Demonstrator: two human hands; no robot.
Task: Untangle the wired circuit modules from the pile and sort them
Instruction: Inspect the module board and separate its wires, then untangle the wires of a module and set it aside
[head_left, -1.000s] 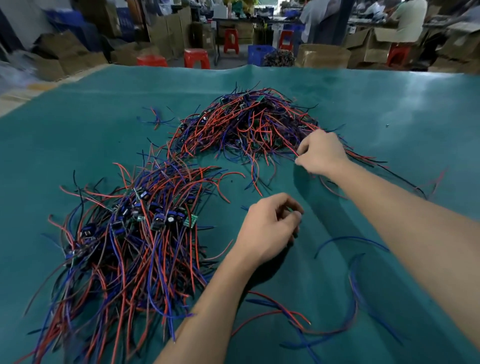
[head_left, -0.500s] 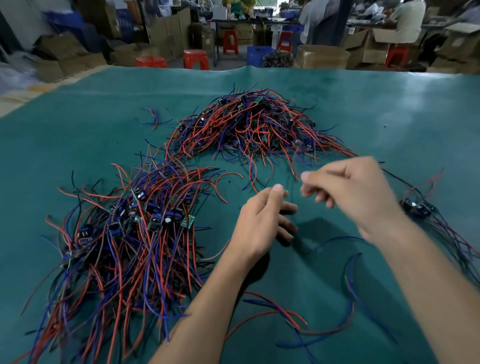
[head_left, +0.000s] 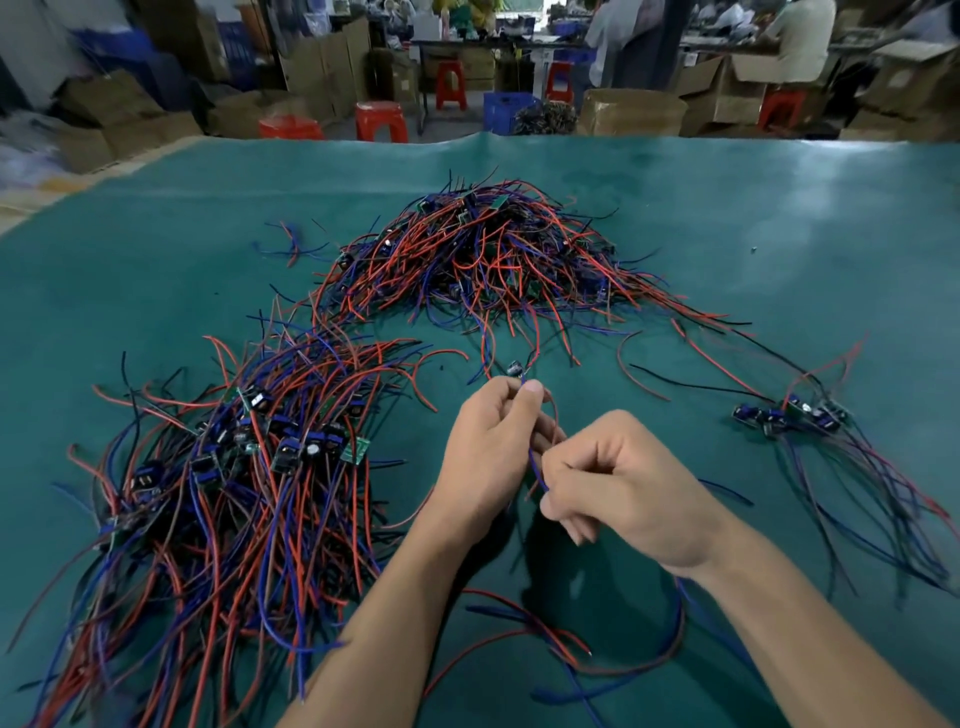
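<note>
A tangled pile (head_left: 488, 260) of red and blue wired circuit modules lies at the far middle of the green table (head_left: 156, 270). A sorted heap (head_left: 249, 483) with aligned modules spreads at the near left. A small bundle (head_left: 795, 415) of modules lies at the right, wires trailing toward me. My left hand (head_left: 493, 452) grips one wired module (head_left: 515, 370) whose small board sticks up above the fingers. My right hand (head_left: 623, 488) pinches that module's blue wire (head_left: 537, 473) just below the left hand. Both hands hover over the table's middle.
Loose red and blue wires (head_left: 571, 654) loop on the table under my forearms. Beyond the far table edge stand cardboard boxes (head_left: 634, 111), red stools (head_left: 379, 119), a blue crate (head_left: 506, 111) and seated people (head_left: 800, 36).
My right hand has left the bundle at the right and come back to the middle, where it now pinches the blue wire. My left hand has lifted and closed round a module.
</note>
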